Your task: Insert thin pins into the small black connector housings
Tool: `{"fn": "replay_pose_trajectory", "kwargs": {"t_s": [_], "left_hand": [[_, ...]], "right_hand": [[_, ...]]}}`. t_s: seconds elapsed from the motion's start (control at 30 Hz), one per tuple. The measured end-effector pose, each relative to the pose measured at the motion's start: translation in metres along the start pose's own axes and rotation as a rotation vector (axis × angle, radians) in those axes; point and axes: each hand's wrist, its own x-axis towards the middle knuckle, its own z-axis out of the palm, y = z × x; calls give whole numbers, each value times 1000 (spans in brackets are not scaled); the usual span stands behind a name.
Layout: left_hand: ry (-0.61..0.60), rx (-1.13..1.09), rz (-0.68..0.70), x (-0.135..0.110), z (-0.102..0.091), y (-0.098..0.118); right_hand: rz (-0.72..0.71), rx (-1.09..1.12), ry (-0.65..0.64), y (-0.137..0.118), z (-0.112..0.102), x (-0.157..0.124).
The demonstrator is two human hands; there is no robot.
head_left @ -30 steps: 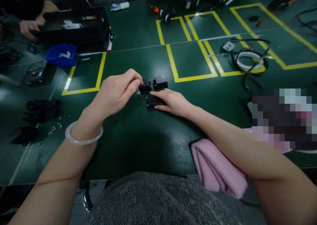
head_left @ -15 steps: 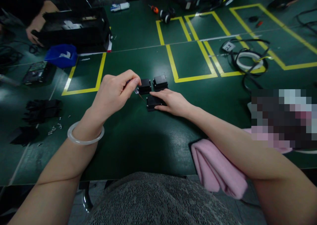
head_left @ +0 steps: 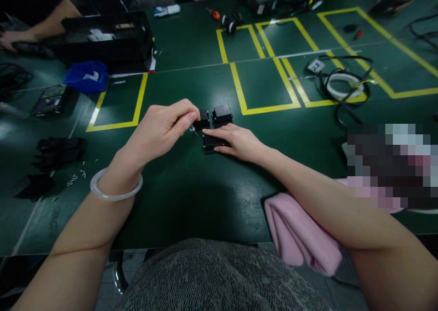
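My left hand [head_left: 160,130] is closed around a small screwdriver [head_left: 193,130], whose thin tip points down at a small black box [head_left: 211,143] on the green table [head_left: 191,197]. My right hand [head_left: 239,142] lies over that box, fingers pressed on its top and side, holding it down. Two more small black boxes [head_left: 221,113] stand just behind it, side by side. A pale bangle [head_left: 114,190] is on my left wrist.
A pink cloth [head_left: 301,233] hangs over the near table edge at right. Coiled black cables and a white ring [head_left: 344,85] lie far right. Black parts [head_left: 56,151] and small screws sit left. A blue tray [head_left: 85,76] and a black bin [head_left: 106,39] stand far left, beside another person's arm [head_left: 37,25].
My left hand has shifted slightly right and turned the screwdriver a little. The person at far left has drawn their arm away from the black bin.
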Motion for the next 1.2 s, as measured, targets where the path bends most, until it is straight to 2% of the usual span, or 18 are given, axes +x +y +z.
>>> {"fn": "replay_pose_trajectory", "kwargs": {"t_s": [0.4, 0.73, 1.2], "left_hand": [[-98, -13, -63, -3, -9, -1], [-58, 5, -125, -1, -4, -2], [-12, 160, -98, -1, -3, -1]], "right_hand": [[-10, 4, 5, 1, 0, 0], [12, 11, -9, -1, -2, 0], [25, 16, -19, -2, -2, 0]]}}
